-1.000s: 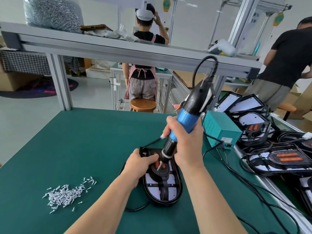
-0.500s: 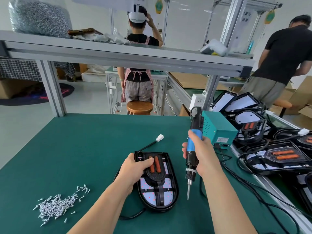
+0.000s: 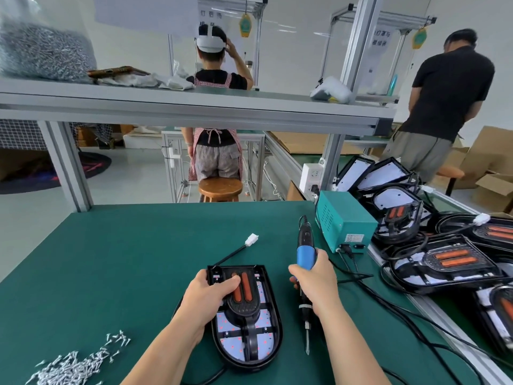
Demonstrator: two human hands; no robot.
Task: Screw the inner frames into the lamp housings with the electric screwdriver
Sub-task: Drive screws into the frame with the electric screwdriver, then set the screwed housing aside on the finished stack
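The right hand (image 3: 313,279) is gripping the electric screwdriver (image 3: 305,252), with its fingers wrapping the blue handle. A second ago the bit was standing on the inner frame (image 3: 249,329). It has since been lifted off and is now hanging point-down just beside the right rim of the lamp housing (image 3: 273,329), not touching it and low over the green mat (image 3: 111,259). The left hand (image 3: 211,293) is holding the housing's upper left edge, with the thumb pressing the frame beside the orange strips (image 3: 241,286). The housing is lying flat at mid-mat. Judgement: that screw is probably driven, though its seating cannot be seen. Loose screws (image 3: 75,368) are lying at lower left for the next fastening.
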